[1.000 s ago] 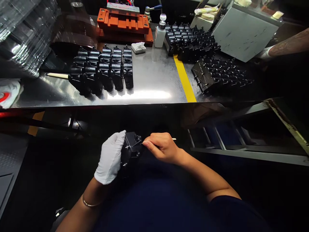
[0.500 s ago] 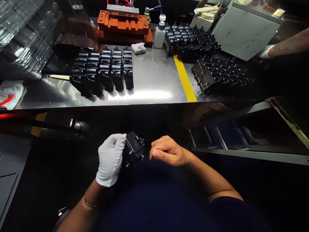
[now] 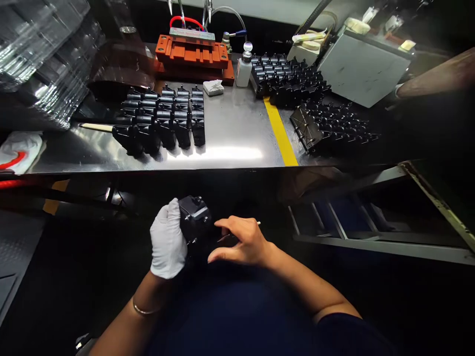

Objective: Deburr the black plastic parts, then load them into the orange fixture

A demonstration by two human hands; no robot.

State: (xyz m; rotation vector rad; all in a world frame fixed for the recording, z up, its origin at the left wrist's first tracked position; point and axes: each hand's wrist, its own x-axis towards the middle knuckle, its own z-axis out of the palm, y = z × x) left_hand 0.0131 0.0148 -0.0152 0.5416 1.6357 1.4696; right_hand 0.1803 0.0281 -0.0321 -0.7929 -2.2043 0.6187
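The left hand (image 3: 167, 241), in a white glove, is closed around a small black plastic part (image 3: 193, 217), gripping it from the side. The part sits in the air just above the person's lap. The right hand (image 3: 241, 240) is bare and half open just beside the part, with its fingers curved around a thin stick (image 3: 259, 223). The stick's pointed end is near the part, but whether they touch is hard to tell. A thin bracelet (image 3: 144, 312) circles the left wrist.

Straight ahead of the hands is a steel table (image 3: 230, 123) with neat rows of black parts (image 3: 166, 118). Behind those stand an orange block (image 3: 192, 58), a plastic bottle (image 3: 244, 71) and a white cloth (image 3: 213, 87). Farther right, past a yellow stripe (image 3: 276, 129), are two more clusters of black parts (image 3: 287, 74). Well off to the right, a co-worker's gloved hand (image 3: 399, 90) rests near a grey metal box (image 3: 361, 69). Far left of the hands is a stack of clear plastic trays (image 3: 40, 54).
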